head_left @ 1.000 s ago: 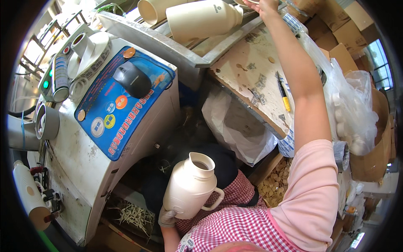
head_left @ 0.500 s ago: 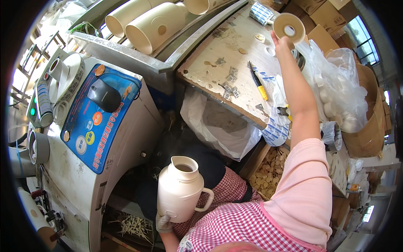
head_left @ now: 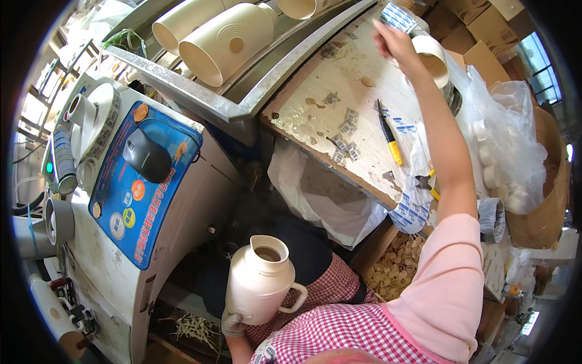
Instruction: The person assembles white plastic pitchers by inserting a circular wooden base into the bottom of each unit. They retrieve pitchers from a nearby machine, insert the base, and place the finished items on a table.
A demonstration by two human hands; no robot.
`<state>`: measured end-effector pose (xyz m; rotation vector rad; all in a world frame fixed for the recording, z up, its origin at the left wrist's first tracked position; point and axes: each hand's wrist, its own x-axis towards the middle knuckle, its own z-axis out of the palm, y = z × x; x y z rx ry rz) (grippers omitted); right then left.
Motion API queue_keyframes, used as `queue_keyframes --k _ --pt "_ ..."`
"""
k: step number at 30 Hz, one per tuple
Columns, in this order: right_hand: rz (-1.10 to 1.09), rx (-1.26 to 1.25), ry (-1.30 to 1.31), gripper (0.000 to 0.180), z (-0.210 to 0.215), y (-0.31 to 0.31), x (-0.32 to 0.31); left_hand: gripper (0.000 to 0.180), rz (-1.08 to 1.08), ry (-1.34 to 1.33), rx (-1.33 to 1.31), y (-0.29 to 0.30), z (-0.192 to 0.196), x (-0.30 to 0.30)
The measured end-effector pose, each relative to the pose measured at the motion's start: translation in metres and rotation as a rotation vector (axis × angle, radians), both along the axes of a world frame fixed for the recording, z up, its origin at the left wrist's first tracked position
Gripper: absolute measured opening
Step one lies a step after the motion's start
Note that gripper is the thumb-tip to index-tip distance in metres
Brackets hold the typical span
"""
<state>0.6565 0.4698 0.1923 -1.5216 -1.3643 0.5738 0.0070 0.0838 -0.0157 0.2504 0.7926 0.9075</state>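
A cream jug with a spout and a side handle stands nearly upright at my lap. My left hand, in a pale glove, grips it low on its left side; part of the fingers is hidden behind it. My bare right hand is stretched out over the far end of the workbench, fingers extended and nothing visible in them. Just beyond its fingertips lies a blue-and-white label roll. Next to the right wrist is a round, hollow cream piece, partly covered by the forearm.
Yellow-handled pliers and a yellow-handled pointed tool lie on the bench. Large cream shells rest in a metal-edged trough. A black mouse sits on a blue mat at left. Wooden discs fill a box below the bench.
My right hand has let go of the round cream piece, which is now beside the wrist, and has moved left toward the label roll. The jug stays in my left hand.
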Motion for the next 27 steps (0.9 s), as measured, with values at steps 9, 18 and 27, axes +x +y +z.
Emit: queue_keyframes --k 9,18,27 --pt "-0.624 -0.270 -0.746 0.072 -0.019 0.237 -0.056 0.105 0.029 0.049 -0.062 0.005 -0.002 -0.002" --pt "-0.520 0.172 -0.172 0.034 0.014 0.160 0.000 0.105 0.017 0.032 -0.074 0.017 -0.012 -0.014" --pt "-0.387 0.317 0.201 0.025 0.006 0.035 0.028 0.105 -0.015 -0.011 -0.023 0.014 -0.015 -0.019"
